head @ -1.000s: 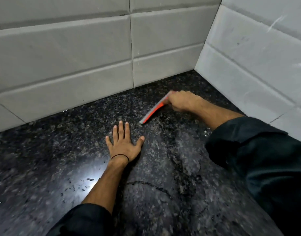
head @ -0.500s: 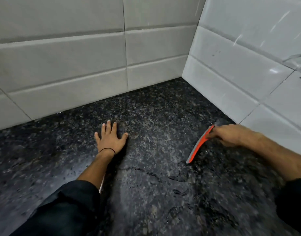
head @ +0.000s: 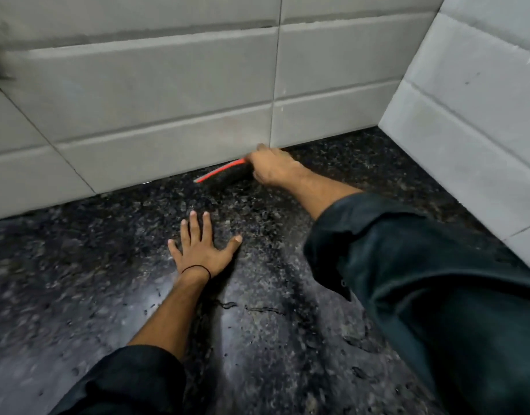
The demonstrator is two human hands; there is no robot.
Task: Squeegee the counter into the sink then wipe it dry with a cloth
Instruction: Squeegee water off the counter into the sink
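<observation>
From the head camera, the right hand (head: 271, 167) curls its fingers around the squeegee (head: 220, 172), which lies at the far edge of the counter (head: 78, 250) against the wall tiles (head: 156, 97). The left hand (head: 197, 248) rests flat nearer, fingers spread.

I have one head view, tilted forward and down, close over the dark counter (head: 114, 265), facing the tiled walls (head: 167, 100) meeting at upper right.
</observation>
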